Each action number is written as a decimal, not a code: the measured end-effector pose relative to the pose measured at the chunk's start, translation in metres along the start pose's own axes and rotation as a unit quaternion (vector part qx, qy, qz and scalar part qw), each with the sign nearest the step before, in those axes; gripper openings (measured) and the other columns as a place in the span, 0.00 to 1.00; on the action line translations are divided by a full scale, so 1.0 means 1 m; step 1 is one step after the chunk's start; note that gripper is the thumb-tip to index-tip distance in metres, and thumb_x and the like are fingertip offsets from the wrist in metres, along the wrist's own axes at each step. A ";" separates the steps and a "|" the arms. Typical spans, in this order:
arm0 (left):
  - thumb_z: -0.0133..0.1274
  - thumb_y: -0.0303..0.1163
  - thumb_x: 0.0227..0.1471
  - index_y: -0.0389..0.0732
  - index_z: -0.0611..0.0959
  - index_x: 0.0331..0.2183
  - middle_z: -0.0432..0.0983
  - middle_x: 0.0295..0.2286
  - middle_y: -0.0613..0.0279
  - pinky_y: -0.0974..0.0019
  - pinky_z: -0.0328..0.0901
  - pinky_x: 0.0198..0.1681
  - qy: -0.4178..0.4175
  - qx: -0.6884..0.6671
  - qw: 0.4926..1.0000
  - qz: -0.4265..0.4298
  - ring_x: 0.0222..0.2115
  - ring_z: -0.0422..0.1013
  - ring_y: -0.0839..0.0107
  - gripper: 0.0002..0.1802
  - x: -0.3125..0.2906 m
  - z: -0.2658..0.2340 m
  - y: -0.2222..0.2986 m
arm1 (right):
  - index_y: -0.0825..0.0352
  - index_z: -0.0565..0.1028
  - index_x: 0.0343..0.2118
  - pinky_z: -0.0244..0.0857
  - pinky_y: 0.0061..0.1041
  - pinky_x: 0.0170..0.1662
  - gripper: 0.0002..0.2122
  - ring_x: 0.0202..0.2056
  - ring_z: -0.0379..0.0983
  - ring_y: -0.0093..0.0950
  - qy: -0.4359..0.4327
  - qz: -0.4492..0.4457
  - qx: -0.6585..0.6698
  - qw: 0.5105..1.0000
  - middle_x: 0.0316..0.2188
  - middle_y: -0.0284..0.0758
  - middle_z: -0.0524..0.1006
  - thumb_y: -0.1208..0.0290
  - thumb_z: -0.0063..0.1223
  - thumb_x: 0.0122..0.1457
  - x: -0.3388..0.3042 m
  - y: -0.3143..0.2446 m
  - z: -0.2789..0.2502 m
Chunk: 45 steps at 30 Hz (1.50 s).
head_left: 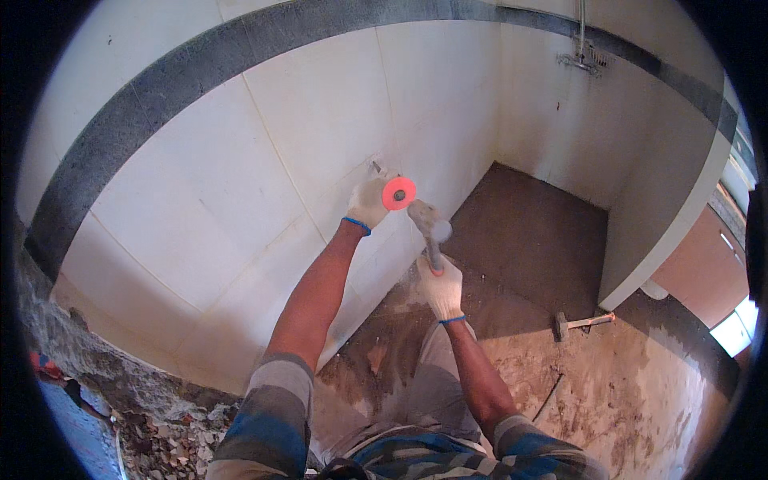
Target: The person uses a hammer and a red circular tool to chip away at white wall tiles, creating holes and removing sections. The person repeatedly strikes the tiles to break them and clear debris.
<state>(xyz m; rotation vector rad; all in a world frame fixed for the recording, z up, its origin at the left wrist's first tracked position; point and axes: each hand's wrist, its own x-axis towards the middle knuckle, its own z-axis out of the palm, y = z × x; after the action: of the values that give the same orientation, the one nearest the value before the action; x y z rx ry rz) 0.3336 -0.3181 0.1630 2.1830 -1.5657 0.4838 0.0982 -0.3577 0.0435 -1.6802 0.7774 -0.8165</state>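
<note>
My left hand (370, 203), in a whitish work glove with a blue cuff, is closed round a chisel behind its round pink hand guard (398, 183). The chisel's dark struck end shows in the middle of the guard, and its tip meets the white tiled wall (320, 120) near a small chipped spot (378, 166). In a matching glove, my right hand (442, 290) grips the handle of a hammer (430, 224). The hammer's head is just right of the guard, apart from it.
A second hammer (562, 326) lies on the wet, dirty floor (640, 376) at the right, near the end of a low partition wall (664, 216). Close by is a thin dark rod (549, 398). Rubble (164, 448) fills the lower left below a broken wall edge. A tap (580, 64) is on the far wall.
</note>
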 end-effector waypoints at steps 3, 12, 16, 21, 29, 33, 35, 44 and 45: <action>0.57 0.39 0.63 0.50 0.80 0.51 0.80 0.52 0.55 0.46 0.76 0.46 0.013 -0.007 1.000 -0.014 0.48 0.80 0.49 0.15 0.001 -0.004 -0.001 | 0.73 0.81 0.36 0.71 0.35 0.37 0.15 0.29 0.75 0.24 0.028 -0.059 0.080 0.995 0.23 0.45 0.79 0.62 0.63 0.66 -0.014 -0.001 -0.012; 0.59 0.42 0.62 0.48 0.81 0.52 0.79 0.53 0.54 0.45 0.75 0.48 -0.003 0.001 1.000 -0.024 0.49 0.79 0.46 0.19 0.012 -0.014 0.007 | 0.75 0.77 0.32 0.69 0.30 0.34 0.16 0.29 0.70 0.19 0.031 -0.096 0.106 0.989 0.23 0.27 0.77 0.64 0.60 0.71 0.040 -0.009 0.038; 0.57 0.45 0.63 0.48 0.81 0.51 0.81 0.49 0.53 0.45 0.76 0.46 0.002 -0.003 1.000 -0.005 0.48 0.80 0.46 0.19 0.017 -0.019 0.018 | 0.71 0.81 0.39 0.73 0.40 0.40 0.18 0.30 0.81 0.41 -0.022 -0.074 -0.072 0.994 0.28 0.50 0.82 0.56 0.61 0.68 0.036 -0.022 0.022; 0.57 0.43 0.62 0.46 0.82 0.52 0.80 0.52 0.48 0.47 0.76 0.50 0.024 -0.014 0.999 -0.030 0.50 0.79 0.45 0.20 0.018 -0.023 0.017 | 0.72 0.83 0.39 0.74 0.34 0.40 0.15 0.34 0.81 0.25 0.063 -0.177 0.019 0.982 0.29 0.43 0.85 0.61 0.62 0.68 0.013 -0.013 0.018; 0.58 0.42 0.61 0.46 0.84 0.51 0.79 0.54 0.47 0.47 0.75 0.53 -0.023 -0.012 0.998 -0.052 0.53 0.77 0.45 0.19 0.019 -0.013 0.008 | 0.74 0.81 0.34 0.70 0.31 0.37 0.15 0.32 0.69 0.17 -0.025 -0.022 0.018 0.999 0.24 0.33 0.76 0.62 0.64 0.66 0.032 -0.008 0.026; 0.57 0.42 0.62 0.47 0.82 0.52 0.79 0.55 0.50 0.47 0.75 0.51 0.048 0.069 0.996 -0.002 0.51 0.78 0.46 0.19 0.010 -0.009 0.008 | 0.72 0.77 0.32 0.68 0.30 0.34 0.13 0.30 0.69 0.18 0.014 -0.073 0.039 0.996 0.24 0.26 0.75 0.66 0.62 0.68 0.014 -0.014 -0.003; 0.55 0.41 0.64 0.49 0.80 0.55 0.79 0.54 0.54 0.45 0.75 0.52 0.009 0.018 0.999 -0.032 0.53 0.78 0.47 0.19 0.011 -0.010 0.007 | 0.71 0.76 0.32 0.68 0.29 0.34 0.12 0.29 0.69 0.19 0.080 -0.175 0.075 0.979 0.23 0.24 0.74 0.68 0.62 0.68 0.012 -0.019 0.000; 0.54 0.42 0.64 0.48 0.80 0.54 0.81 0.53 0.50 0.46 0.77 0.47 -0.042 0.047 0.998 -0.011 0.47 0.81 0.47 0.19 0.018 -0.015 0.006 | 0.70 0.80 0.37 0.73 0.38 0.40 0.18 0.30 0.79 0.35 -0.038 -0.023 -0.056 0.997 0.24 0.44 0.78 0.56 0.62 0.67 0.027 -0.023 0.006; 0.54 0.42 0.65 0.48 0.80 0.54 0.81 0.53 0.50 0.46 0.77 0.47 0.001 0.068 0.998 0.006 0.47 0.81 0.47 0.19 0.020 -0.016 0.006 | 0.70 0.81 0.38 0.73 0.38 0.41 0.18 0.30 0.79 0.34 -0.025 -0.052 -0.045 0.997 0.24 0.45 0.78 0.55 0.62 0.66 0.024 -0.019 0.000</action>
<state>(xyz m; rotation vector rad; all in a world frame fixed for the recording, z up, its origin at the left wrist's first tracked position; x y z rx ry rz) 0.3335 -0.3278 0.1876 2.2734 -1.5888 0.6122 0.1135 -0.3733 0.0657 -1.8273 0.7060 -0.8173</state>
